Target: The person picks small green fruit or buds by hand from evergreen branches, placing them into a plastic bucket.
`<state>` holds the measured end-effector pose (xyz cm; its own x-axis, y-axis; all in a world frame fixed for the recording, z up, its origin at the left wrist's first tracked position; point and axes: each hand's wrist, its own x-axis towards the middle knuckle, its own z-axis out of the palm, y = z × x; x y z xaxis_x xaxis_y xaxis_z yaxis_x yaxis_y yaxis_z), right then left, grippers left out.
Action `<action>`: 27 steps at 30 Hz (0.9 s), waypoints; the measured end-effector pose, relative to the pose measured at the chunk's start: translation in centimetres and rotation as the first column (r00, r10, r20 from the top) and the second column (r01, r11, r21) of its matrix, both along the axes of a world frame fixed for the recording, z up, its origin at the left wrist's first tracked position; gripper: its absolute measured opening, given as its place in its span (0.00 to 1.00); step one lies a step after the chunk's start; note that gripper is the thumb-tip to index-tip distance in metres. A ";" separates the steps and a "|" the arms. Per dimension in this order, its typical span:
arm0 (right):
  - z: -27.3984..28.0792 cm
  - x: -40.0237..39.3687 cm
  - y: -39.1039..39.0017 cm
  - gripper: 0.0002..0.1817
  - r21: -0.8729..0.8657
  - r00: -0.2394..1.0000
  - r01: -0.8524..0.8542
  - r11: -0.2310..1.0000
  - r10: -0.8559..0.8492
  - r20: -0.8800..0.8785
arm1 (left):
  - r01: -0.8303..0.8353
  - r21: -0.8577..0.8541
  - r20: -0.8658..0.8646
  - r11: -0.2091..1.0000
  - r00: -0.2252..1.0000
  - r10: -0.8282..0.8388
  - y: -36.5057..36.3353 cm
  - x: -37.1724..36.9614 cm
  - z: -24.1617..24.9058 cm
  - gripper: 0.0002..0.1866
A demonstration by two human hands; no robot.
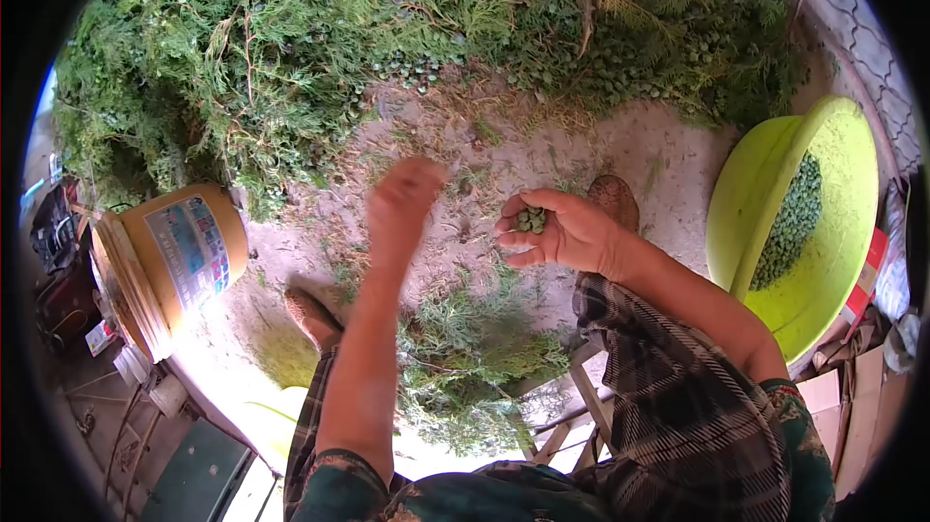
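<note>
There's your right hand, half-curled around small round green cones, palm cupped presumably against spilling, left of the lime-green plastic basin, while your left hand is a blur above the pale floor, grip and contents impossible to tell!

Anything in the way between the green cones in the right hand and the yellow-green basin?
Nothing visible blocks the way from the green cones in the right hand to the basin; the right shoe shows between, but on the floor.
</note>
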<state>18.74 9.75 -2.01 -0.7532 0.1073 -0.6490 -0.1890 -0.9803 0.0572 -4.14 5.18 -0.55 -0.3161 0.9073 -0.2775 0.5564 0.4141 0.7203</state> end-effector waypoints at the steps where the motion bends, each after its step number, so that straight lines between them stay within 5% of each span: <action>1: -0.3 0.2 0.0 0.14 -0.002 1.000 0.001 1.000 -0.001 0.002 | -0.159 -0.055 -0.240 0.986 0.961 0.141 1.8 -1.9 -0.2 0.14; 4: -0.9 0.4 0.0 0.14 0.037 0.992 -0.030 0.999 0.034 -0.124 | -0.296 0.110 -0.583 0.949 0.753 0.303 3.8 -8.0 -5.4 0.17; 9: -0.5 0.3 0.0 0.13 0.037 0.997 -0.045 0.998 0.048 -0.063 | -0.178 -0.031 -0.575 0.984 0.808 0.128 2.9 -9.3 -7.1 0.18; 11: -0.8 0.3 -0.1 0.13 0.050 0.997 -0.044 0.998 0.047 -0.067 | -0.281 -0.021 -0.233 0.960 0.935 0.268 1.6 -9.0 -7.3 0.16; 12: -0.9 0.3 -0.2 0.12 0.066 0.996 -0.049 0.997 0.054 -0.071 | -0.283 -0.026 -0.231 0.959 0.935 0.269 1.1 -8.6 -7.0 0.16; 13: -0.8 0.3 -0.3 0.12 0.062 0.996 -0.052 0.997 0.056 -0.068 | -0.439 -0.060 0.040 0.896 0.896 0.442 0.8 -8.1 -6.6 0.14; 14: -0.5 0.3 -0.2 0.12 0.073 0.996 -0.065 0.995 0.069 -0.050 | -0.568 -0.134 0.297 0.812 0.759 0.579 0.5 -7.7 -6.3 0.13; 15: -0.3 0.3 -0.1 0.13 0.085 0.996 -0.077 0.993 0.080 -0.032 | -0.567 -0.134 0.298 0.813 0.759 0.579 0.2 -7.3 -6.0 0.13; 17: -0.2 0.2 0.0 0.13 0.128 0.995 -0.095 0.987 0.097 -0.010 | -0.643 -0.171 0.692 0.747 0.462 0.555 -0.5 -6.6 -5.3 0.11; 24: 0.6 -1.1 0.7 0.15 0.245 0.993 -0.118 0.962 0.115 0.027 | -0.516 -0.198 0.842 0.833 0.346 0.414 -1.3 -2.8 -0.2 0.09; 27: 0.8 -1.8 0.5 0.16 0.189 0.998 -0.060 0.980 0.061 0.001 | -0.351 -0.214 0.761 0.912 0.525 0.381 -1.1 0.5 2.9 0.06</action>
